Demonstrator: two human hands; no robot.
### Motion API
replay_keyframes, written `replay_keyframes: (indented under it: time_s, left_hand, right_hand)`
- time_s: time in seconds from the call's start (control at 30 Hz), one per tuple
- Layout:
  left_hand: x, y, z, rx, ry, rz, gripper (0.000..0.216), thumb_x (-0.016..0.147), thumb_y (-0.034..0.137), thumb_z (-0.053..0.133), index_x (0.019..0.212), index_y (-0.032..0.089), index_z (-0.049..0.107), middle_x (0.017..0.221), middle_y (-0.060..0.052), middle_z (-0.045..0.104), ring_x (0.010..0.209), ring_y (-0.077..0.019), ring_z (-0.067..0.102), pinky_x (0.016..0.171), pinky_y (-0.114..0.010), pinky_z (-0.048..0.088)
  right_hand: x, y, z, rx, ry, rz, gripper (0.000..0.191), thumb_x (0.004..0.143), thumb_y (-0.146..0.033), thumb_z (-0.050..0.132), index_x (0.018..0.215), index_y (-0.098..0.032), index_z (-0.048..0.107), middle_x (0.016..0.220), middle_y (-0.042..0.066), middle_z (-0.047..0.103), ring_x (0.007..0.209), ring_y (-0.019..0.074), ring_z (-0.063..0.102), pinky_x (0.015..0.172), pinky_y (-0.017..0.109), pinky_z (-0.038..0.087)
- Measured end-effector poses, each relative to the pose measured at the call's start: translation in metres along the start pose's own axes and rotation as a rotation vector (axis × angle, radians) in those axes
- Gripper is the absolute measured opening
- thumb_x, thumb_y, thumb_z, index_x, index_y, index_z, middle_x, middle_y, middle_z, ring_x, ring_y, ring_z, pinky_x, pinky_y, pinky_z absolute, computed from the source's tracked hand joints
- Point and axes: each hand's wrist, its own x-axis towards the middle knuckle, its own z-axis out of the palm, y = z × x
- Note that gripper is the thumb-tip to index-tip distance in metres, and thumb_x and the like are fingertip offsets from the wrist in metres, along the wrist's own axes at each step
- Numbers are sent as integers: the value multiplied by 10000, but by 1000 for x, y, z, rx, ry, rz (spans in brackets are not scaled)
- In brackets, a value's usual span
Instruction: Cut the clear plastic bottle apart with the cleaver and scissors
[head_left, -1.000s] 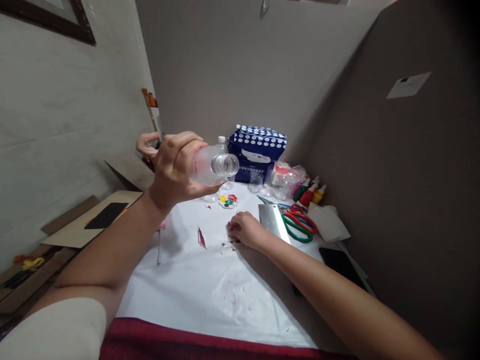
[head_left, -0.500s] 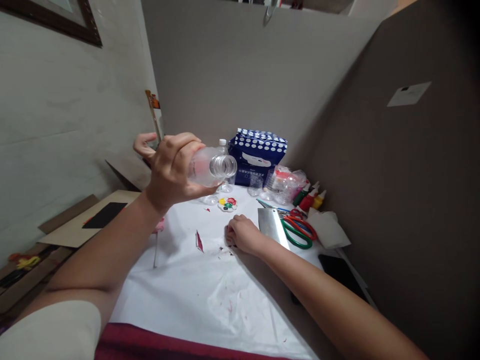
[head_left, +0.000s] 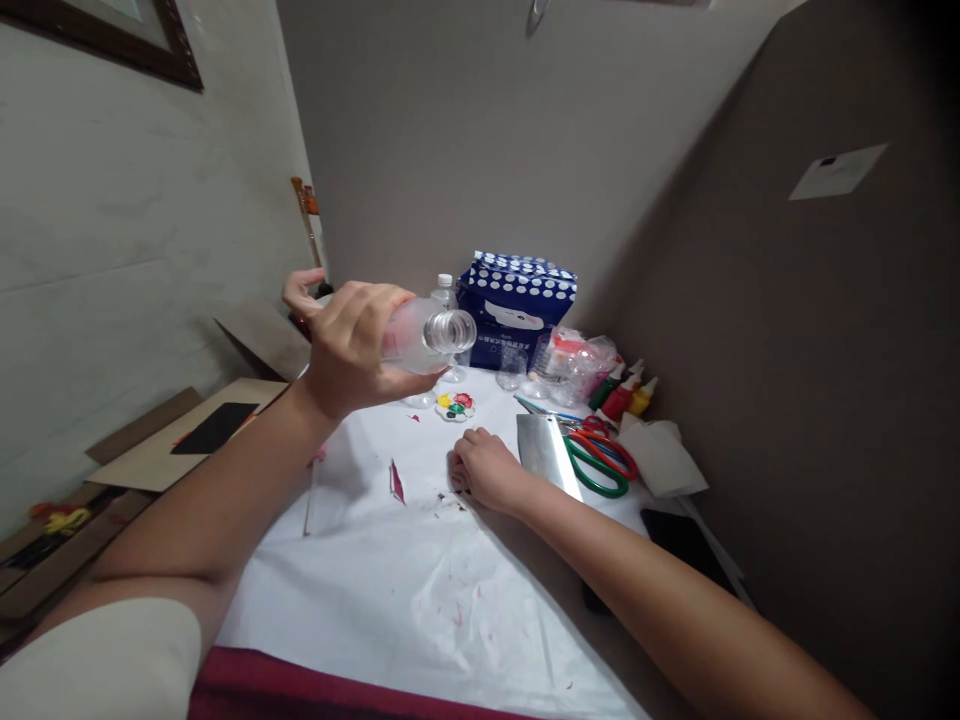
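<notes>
My left hand (head_left: pixel 349 345) is raised above the table, closed around a frosted clear plastic bottle (head_left: pixel 409 335). The bottle lies on its side in the grip, its uncapped, ridged neck facing right and toward me. On the white-covered tabletop (head_left: pixel 360 590) rests my right hand (head_left: pixel 484 468), its fingers curled in; whatever they hold, if anything, is hidden. Just left of that hand are dark red crumbs (head_left: pixel 451 502) and a narrow dark red scrap (head_left: pixel 397 482). A flat shiny metal plate or blade (head_left: pixel 546 450) lies to its right.
Scissors with green handles (head_left: pixel 596 475) lie beside orange-handled scissors (head_left: pixel 609 455). Farther back are a flower-shaped paint palette (head_left: pixel 455 406), a blue dotted bag (head_left: pixel 517 300), clear plastic pieces (head_left: pixel 589 370) and paint bottles (head_left: pixel 619 400). Cardboard (head_left: pixel 142 455) is at left, a black phone-like slab (head_left: pixel 686 550) at right.
My left hand and the bottle have shifted slightly right in the picture. The view has tilted down a little. My right hand stays at the same spot on the table.
</notes>
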Motion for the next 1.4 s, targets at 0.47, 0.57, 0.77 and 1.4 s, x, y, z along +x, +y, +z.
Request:
replay_keyframes:
  time_s: [0.47,0.57,0.77,1.4]
  left_hand:
    - [6,1,-3,65,135,33,699,612,710,657,1075,200,536,907,-65,679,852,-278,618,914,-509,284]
    - [4,0,-4,59,108,-2,682,633,722,623,1069,203,543,913,-61,672,883,-281,599,926,-523,265]
    - [3,-3,-7,23,12,-129,695,614,761,598,1037,211,553,968,-64,641,1007,-312,547,986,-554,205]
    - [10,0,-19,61,-78,-275,729,619,809,527,1040,215,567,1012,-80,648,1107,-354,523,1001,-584,192]
  right_hand:
    - [1,-1,-2,-76,-41,24,330,914,-336,574,1190,-155,563,1190,88,590,1001,209,609,839,412,523]
    - [-1,-5,-2,-112,-41,26,334,910,-337,580,1186,-149,565,1191,92,589,1009,213,606,846,416,519]
    - [-4,-15,-5,-172,-56,10,326,904,-339,589,1160,-138,579,1174,95,597,1018,217,603,859,421,511]
    - [-7,-18,-8,129,-87,158,346,911,-336,580,1203,-152,557,1203,94,583,1010,214,606,845,417,521]
